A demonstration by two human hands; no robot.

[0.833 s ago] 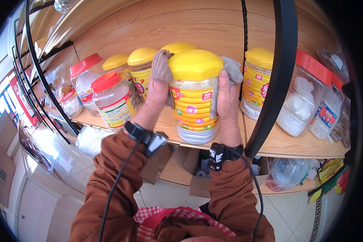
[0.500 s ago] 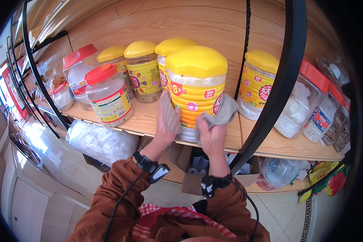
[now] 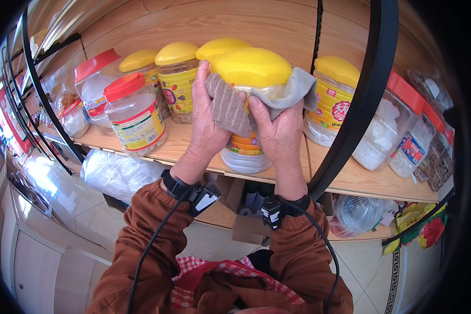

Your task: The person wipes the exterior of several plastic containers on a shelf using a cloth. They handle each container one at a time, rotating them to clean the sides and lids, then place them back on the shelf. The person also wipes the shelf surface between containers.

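Observation:
A large plastic jar with a domed yellow lid [image 3: 251,67] stands at the front of the wooden shelf, straight before me. A cloth [image 3: 227,104], brown-striped on one part and grey on another, wraps across the jar's front and right side, covering most of its yellow label. My left hand [image 3: 206,118] holds the striped part against the jar's left side, its fingers pointing up. On the right side, my right hand [image 3: 280,125] grips the grey part, with its thumb on the front. The jar's white ribbed base shows below my hands.
Left of the jar stand a red-lidded jar [image 3: 136,115] and more yellow-lidded jars [image 3: 178,78]. A black upright post [image 3: 356,104] rises at right, near another yellow-lidded jar [image 3: 332,99] and red-lidded containers [image 3: 384,125]. An open carton [image 3: 251,230] sits below.
Both hands have moved up the jar with the cloth, from its lower label to just under the lid. The striped part now spreads over the front.

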